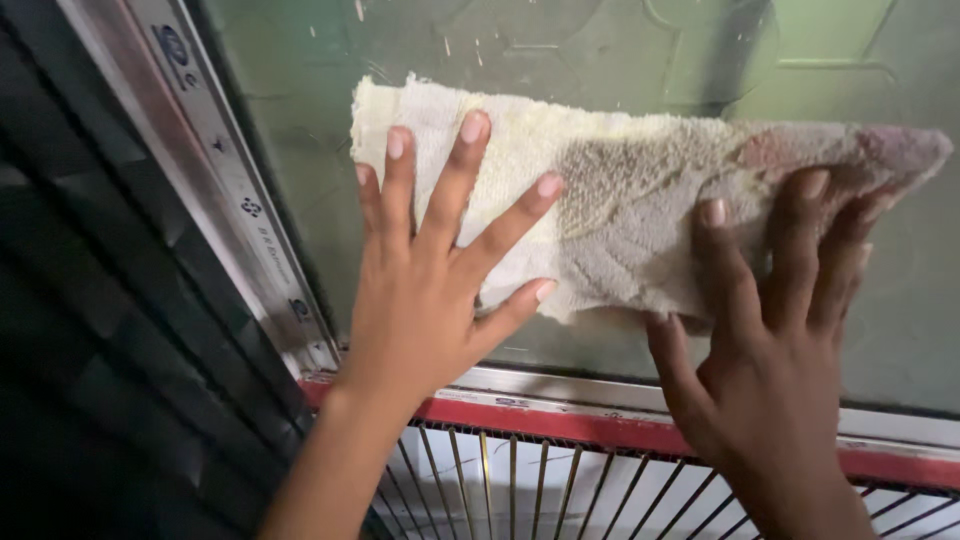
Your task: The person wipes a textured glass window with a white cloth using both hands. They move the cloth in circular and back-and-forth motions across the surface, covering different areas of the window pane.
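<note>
A cream terry cloth [620,200], stained brown and pinkish toward its right end, lies flat against a greenish glass pane [300,90]. My left hand [430,270] presses on the cloth's left part with fingers spread wide. My right hand [780,330] presses on the cloth's right part, fingers splayed over the pinkish end. Neither hand grips the cloth; both palms push it flat onto the glass.
A shiny metal frame strip [230,190] runs down the pane's left side. Below the glass is a metal sill with a red band [560,420]. Thin metal bars [520,490] stand under it. A dark surface [90,330] fills the left.
</note>
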